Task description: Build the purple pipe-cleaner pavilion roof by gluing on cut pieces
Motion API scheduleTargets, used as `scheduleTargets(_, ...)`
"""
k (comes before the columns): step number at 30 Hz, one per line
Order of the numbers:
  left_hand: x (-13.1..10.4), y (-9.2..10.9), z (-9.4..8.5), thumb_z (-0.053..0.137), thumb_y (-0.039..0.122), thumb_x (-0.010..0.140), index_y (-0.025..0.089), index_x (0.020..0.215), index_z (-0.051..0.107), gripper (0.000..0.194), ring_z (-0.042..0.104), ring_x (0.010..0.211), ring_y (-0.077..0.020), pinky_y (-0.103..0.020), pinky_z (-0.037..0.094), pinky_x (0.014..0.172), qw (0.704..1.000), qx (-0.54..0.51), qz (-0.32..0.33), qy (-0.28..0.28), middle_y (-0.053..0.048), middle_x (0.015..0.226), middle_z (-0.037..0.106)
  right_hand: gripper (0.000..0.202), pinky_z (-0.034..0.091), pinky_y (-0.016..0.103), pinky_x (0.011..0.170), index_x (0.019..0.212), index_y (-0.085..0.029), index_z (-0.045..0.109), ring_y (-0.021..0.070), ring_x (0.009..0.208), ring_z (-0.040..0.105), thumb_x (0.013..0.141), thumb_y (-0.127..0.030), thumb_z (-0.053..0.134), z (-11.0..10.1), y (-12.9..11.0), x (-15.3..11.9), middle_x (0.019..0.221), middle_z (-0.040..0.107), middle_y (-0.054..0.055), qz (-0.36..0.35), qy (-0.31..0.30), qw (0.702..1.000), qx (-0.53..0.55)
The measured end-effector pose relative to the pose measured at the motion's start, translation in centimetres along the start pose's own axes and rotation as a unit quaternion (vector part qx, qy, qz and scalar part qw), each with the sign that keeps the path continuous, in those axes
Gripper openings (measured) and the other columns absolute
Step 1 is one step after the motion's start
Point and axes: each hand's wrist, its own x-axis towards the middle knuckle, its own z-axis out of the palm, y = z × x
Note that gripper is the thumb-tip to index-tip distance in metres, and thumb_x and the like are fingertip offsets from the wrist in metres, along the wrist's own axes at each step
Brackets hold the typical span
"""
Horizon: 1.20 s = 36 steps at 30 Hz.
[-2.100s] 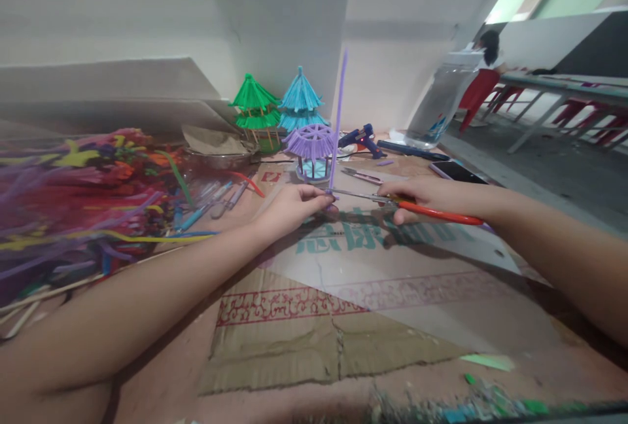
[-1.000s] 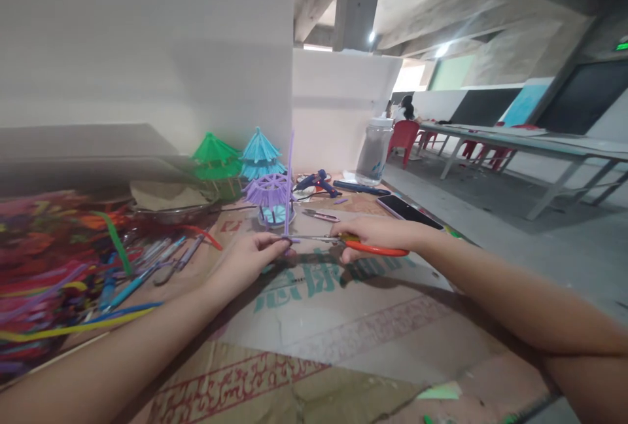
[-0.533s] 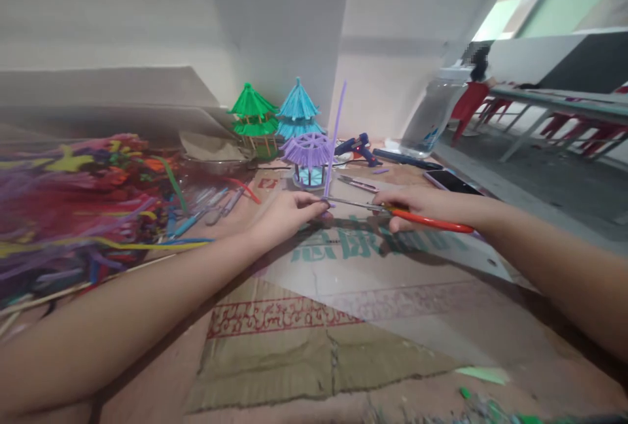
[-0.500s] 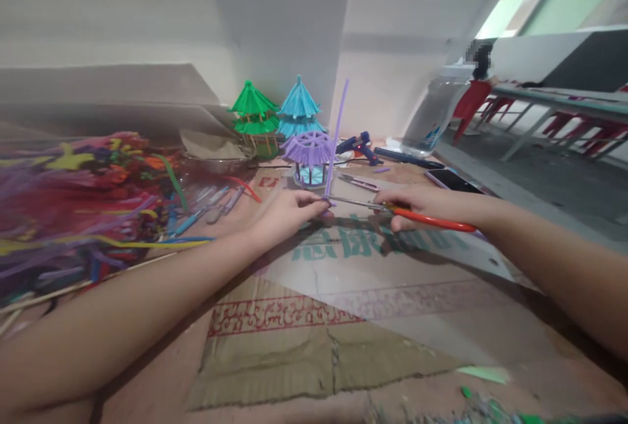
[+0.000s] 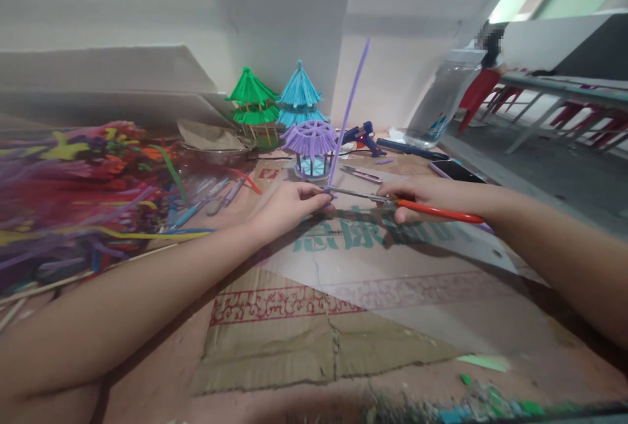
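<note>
My left hand point(image 5: 307, 201) pinches the lower end of a long purple pipe cleaner point(image 5: 349, 105), which sticks up and leans right. In my right hand point(image 5: 409, 195) is a pair of scissors point(image 5: 436, 210) with red handles. The blades point left and meet the pipe cleaner right at my left fingertips; whether they are closed on it I cannot tell. Just behind my hands stands a small pavilion with a purple roof point(image 5: 310, 138). Behind it are a green-roofed pavilion point(image 5: 252, 91) and a blue two-tiered one point(image 5: 299, 93).
Cardboard point(image 5: 275, 352) with a clear sheet over part of it lies under my hands. A colourful pile of pipe cleaners point(image 5: 98, 195) fills the left side. Behind are a glue gun point(image 5: 363, 136), snips point(image 5: 360, 173), a phone point(image 5: 456, 171) and a large plastic bottle point(image 5: 444, 100). One person sits far right.
The upper end of the purple pipe cleaner has tilted further right. My right hand and the scissors have shifted slightly right in view; the left hand keeps its pinch.
</note>
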Motion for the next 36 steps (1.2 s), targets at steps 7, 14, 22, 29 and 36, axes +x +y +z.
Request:
scheduleTargets(7,0.0,-0.1,0.1,0.066,0.036,0.091,0.014,0.092,0.078,0.025,0.074,0.085,-0.0196,-0.03,0.055,0.079,1.0,-0.003,-0.009,0.003,-0.009,0.095,0.081,0.039,0.046,0.036,0.085,0.112,-0.024,0.066,0.0277,0.1,0.061,0.091,-0.056,0.059,-0.1,-0.3,0.1,0.112,0.067,0.007,-0.011,-0.038,0.999,0.006)
scheduleTargets(14,-0.1,0.4,0.1,0.065,0.031,0.092,0.014,0.09,0.077,0.021,0.074,0.085,-0.0189,-0.03,0.056,0.081,1.0,-0.001,-0.016,0.008,-0.009,0.092,0.081,0.043,0.045,0.035,0.081,0.11,-0.023,0.067,0.0276,0.095,0.061,0.089,-0.06,0.059,-0.1,-0.6,0.1,0.107,0.068,0.008,0.001,-0.027,1.0,-0.005)
scheduleTargets(22,-0.1,0.2,0.1,0.065,0.035,0.091,0.014,0.089,0.077,0.024,0.074,0.085,-0.0194,-0.03,0.055,0.08,1.0,-0.001,-0.013,0.005,-0.009,0.093,0.081,0.04,0.045,0.035,0.083,0.106,-0.023,0.067,0.027,0.097,0.061,0.09,-0.058,0.058,-0.1,-0.3,0.3,0.106,0.068,0.007,-0.008,-0.039,0.999,0.006)
scheduleTargets(29,-0.1,0.1,0.1,0.065,0.037,0.091,0.015,0.089,0.077,0.025,0.074,0.086,-0.0199,-0.031,0.055,0.081,1.0,0.004,-0.015,0.002,-0.009,0.095,0.081,0.041,0.045,0.034,0.078,0.103,-0.023,0.067,0.0261,0.091,0.063,0.091,-0.061,0.057,-0.1,-0.6,0.3,0.101,0.071,0.006,0.012,-0.057,0.998,0.017)
scheduleTargets(36,-0.1,0.2,0.0,0.065,0.04,0.09,0.015,0.09,0.078,0.029,0.074,0.086,-0.02,-0.03,0.054,0.08,1.0,0.027,-0.007,0.004,-0.008,0.094,0.082,0.045,0.046,0.035,0.079,0.102,-0.022,0.071,0.0268,0.092,0.065,0.088,-0.063,0.06,-0.2,-1.2,0.5,0.101,0.073,0.007,0.034,-0.057,0.997,0.039)
